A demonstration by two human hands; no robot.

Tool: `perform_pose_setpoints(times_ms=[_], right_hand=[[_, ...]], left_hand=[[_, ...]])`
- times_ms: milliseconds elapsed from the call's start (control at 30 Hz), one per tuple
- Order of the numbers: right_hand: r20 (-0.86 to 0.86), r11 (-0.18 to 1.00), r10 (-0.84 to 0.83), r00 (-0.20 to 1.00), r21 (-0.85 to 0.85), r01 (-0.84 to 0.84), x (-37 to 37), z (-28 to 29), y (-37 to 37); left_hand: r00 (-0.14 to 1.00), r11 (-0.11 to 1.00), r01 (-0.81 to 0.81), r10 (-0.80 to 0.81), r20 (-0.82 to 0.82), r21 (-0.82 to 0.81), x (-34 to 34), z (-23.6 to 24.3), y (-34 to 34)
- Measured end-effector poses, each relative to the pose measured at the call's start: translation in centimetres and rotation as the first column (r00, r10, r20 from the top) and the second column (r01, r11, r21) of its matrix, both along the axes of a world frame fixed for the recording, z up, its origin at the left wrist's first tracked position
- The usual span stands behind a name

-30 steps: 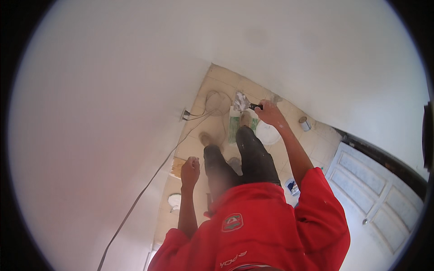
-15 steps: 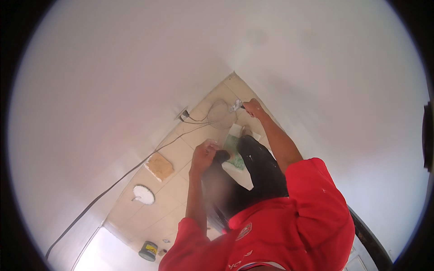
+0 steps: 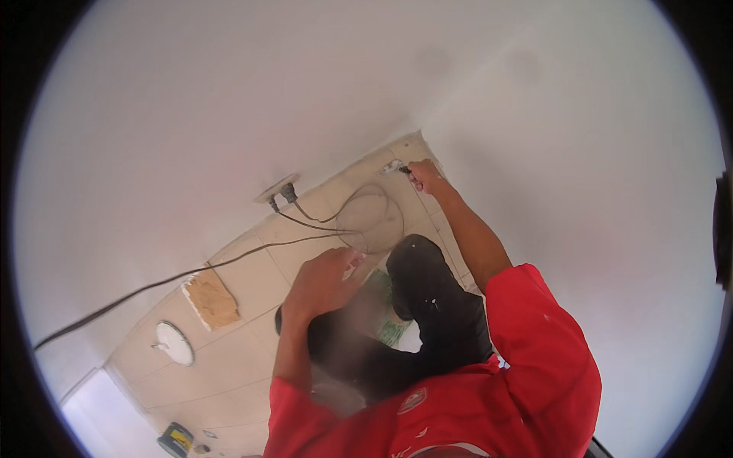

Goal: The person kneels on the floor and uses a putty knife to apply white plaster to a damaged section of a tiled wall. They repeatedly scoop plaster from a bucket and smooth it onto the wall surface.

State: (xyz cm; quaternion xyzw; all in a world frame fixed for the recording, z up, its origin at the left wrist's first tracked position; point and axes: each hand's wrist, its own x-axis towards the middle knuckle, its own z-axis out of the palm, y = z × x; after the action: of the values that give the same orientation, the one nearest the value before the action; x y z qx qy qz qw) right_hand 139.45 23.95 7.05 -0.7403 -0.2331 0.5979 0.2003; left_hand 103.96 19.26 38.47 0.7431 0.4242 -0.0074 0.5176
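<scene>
My right hand (image 3: pixel 424 176) is closed around the dark handle of a putty knife (image 3: pixel 392 166). Its blade looks smeared with white and is held low over the tiles near the wall corner. My left hand (image 3: pixel 324 281) is in front of my left knee, fingers curled inward. Something whitish shows at its fingertips, too small and blurred to name. Just beyond that hand a loose coil of thin cable (image 3: pixel 369 221) lies on the floor. Between my bent legs a green and white sheet or bag (image 3: pixel 393 332) shows in part.
Two black plugs (image 3: pixel 287 192) sit in a socket low on the left wall. A dark cable (image 3: pixel 172 281) runs leftward. On the tiled floor are a brown board piece (image 3: pixel 212 299), a white round disc (image 3: pixel 175 343) and a dark bucket (image 3: pixel 175 440) with a yellow label. White walls meet ahead.
The view has turned, and floor objects appear shifted left. My right hand with the putty knife is nearer the corner, away from the cable coil. My left hand has moved left and slightly nearer me.
</scene>
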Motion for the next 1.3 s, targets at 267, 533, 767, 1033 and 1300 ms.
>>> perform_pose_setpoints(times_ms=[267, 533, 767, 1033, 1300], right_hand=[[0.188, 0.937, 0.062, 0.98, 0.327, -0.122, 6.7, -7.3, 1.6], [-0.17, 0.865, -0.478, 0.862, 0.079, 0.495, 2.2, -0.3, 3.9], [-0.146, 0.889, -0.432, 0.89, 0.1, 0.448, 0.6, 2.2, 4.0], [-0.166, 0.905, -0.392, 0.905, 0.106, 0.412, 0.2, 1.6, 5.0], [-0.119, 0.948, -0.228, 0.966, 0.198, 0.248, 0.5, -0.6, 5.6]], left_hand=[[0.99, 0.868, -0.062, 0.117, -0.082, 0.493, 1.0, 7.3, -5.8], [0.976, 0.829, -0.129, 0.203, -0.077, 0.544, -0.2, 9.4, -8.2], [0.932, 0.816, -0.314, 0.363, -0.007, 0.485, -2.5, 8.0, -11.0], [0.923, 0.8, -0.364, 0.38, 0.067, 0.476, -3.5, 7.6, -11.7], [0.913, 0.812, -0.387, 0.404, 0.057, 0.437, -5.0, 7.7, -12.3]])
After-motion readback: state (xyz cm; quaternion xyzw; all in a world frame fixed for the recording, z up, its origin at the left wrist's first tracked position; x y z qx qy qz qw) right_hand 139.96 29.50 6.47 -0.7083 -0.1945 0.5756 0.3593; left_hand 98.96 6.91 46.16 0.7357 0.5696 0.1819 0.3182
